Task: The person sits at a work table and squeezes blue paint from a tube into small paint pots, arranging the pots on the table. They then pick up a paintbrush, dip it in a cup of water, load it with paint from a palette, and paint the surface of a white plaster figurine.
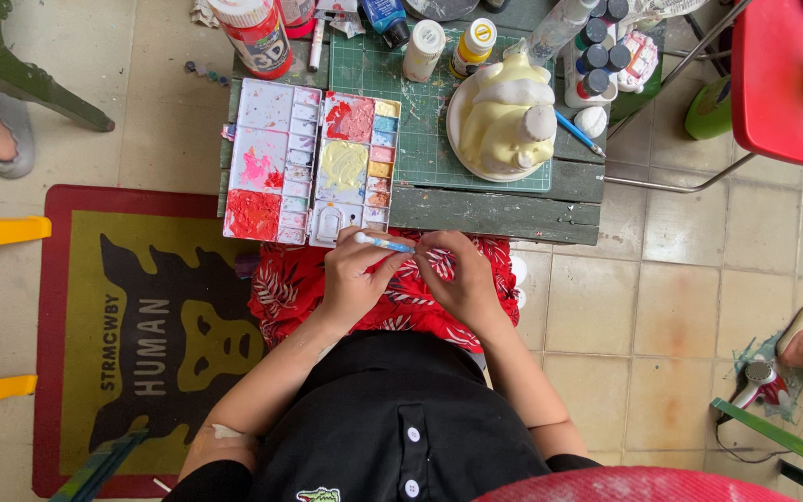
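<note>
Item: paintbrush (385,244), slim, pale blue handle with a white end. Location: over the lap, just off the near edge of the surface (494,212), held between both hands. Long axis: near level in view, running left to right with a slight downward slope; the white end points left, toward the paint palette (310,160).

Left hand (353,279): grip pinched on the brush near its white end, thumb and fingers closed round the handle.
Right hand (462,277): grip closed over the brush's other end.

Adjacent: cream-coloured figure (506,116) on a round plate, standing on a green cutting mat (420,112); paint bottles (439,45) along the far edge.

Hidden or unclear: the right end of the brush is covered by the right hand's fingers, so its tip cannot be made out. Far bottles are cut off by the top of the frame.
</note>
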{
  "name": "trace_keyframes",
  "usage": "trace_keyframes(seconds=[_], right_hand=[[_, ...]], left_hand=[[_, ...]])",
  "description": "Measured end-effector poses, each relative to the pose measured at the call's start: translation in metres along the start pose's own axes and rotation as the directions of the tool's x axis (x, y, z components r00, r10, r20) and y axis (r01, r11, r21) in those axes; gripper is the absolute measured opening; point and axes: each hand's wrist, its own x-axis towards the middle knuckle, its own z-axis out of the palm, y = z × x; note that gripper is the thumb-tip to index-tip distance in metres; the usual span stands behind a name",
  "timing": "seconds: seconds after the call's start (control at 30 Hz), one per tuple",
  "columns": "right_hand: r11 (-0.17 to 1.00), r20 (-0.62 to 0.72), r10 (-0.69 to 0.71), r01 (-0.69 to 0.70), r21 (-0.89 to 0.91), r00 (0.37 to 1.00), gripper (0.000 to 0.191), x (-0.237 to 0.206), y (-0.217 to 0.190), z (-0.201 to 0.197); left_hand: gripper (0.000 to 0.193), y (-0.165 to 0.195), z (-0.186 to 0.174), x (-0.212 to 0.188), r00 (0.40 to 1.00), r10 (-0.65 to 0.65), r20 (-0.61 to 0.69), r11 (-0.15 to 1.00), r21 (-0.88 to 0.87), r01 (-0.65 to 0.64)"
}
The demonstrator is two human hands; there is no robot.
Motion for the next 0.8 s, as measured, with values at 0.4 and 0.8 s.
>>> trace_keyframes(seconds=[0.4, 0.8], right_hand=[[0.997, -0.108, -0.069, 0.072, 0.019, 0.992, 0.060, -0.007, 0.006, 0.021], [0.992, -0.054, -0.123, 0.124, 0.018, 0.991, 0.063, -0.005, 0.005, 0.013]], left_hand=[[0.011, -0.001, 0.007, -0.003, 0.998, -0.043, -0.037, 0.999, -0.027, 0.042], [0.008, 0.006, -0.003, 0.008, 0.992, -0.122, 0.025, 0.982, -0.145, 0.124]])
